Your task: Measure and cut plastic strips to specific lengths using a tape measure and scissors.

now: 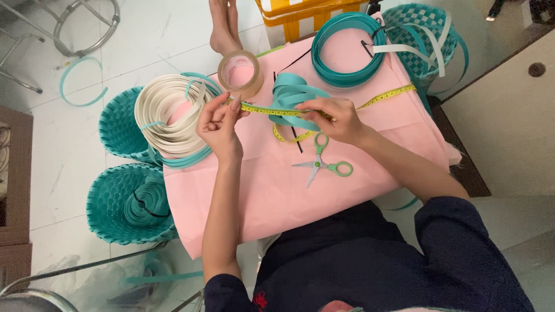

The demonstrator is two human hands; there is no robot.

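Two hands at work: left hand (218, 124), right hand (337, 118). One yellow measuring tape (272, 110). One pair of green-handled scissors (321, 163). One roll of clear tape (240, 72). Three woven teal baskets (118, 130) (113, 202) (425, 34). One white strap coil (167, 115). One large teal strap coil (347, 55). One pink cloth (277, 190). One yellow crate (300, 17).

**One head camera, looking straight down**

A single view here, worn on the person's head and aimed steeply down over the pink table (260, 196). It sits close, with forearms and dark lap filling the lower frame (no second view shares the scene), white tiled floor (63, 144) at left.
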